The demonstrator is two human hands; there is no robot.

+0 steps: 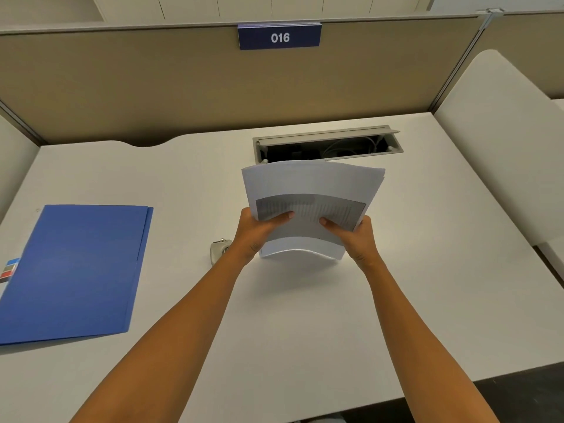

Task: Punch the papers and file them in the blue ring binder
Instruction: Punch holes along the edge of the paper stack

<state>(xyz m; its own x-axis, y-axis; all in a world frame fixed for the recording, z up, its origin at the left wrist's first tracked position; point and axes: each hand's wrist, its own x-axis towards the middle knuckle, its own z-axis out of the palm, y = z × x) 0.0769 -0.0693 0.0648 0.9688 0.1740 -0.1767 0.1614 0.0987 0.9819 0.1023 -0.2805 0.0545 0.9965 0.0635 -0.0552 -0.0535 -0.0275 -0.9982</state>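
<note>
Head view of a white desk [305, 315] in a partitioned cubicle. At centre frame, a stack of printed papers [308, 190] stands on its lower edge on the desktop, bowed slightly and leaning away from the viewer. The left hand [258, 233] grips the stack's lower left side, thumb curled over the front sheet and fingers hidden behind it. The right hand [355, 236] grips the lower right side in the same manner, thumb lying on the grey printed block. The papers thus lie between the two hands, rising above them toward the upper centre of the frame. At left, well apart from the hands, the blue ring binder [73, 270] lies closed and flat on the desk, with coloured tabs [10, 268] showing at its left edge. A small metal object, apparently the hole punch [218, 250], sits just beside the left wrist and is partly hidden by it. Behind the papers, an open cable tray [328, 145] is set into the desktop. A blue sign reading "016" [279, 36] hangs on the beige partition [122, 87] at upper centre.
</note>
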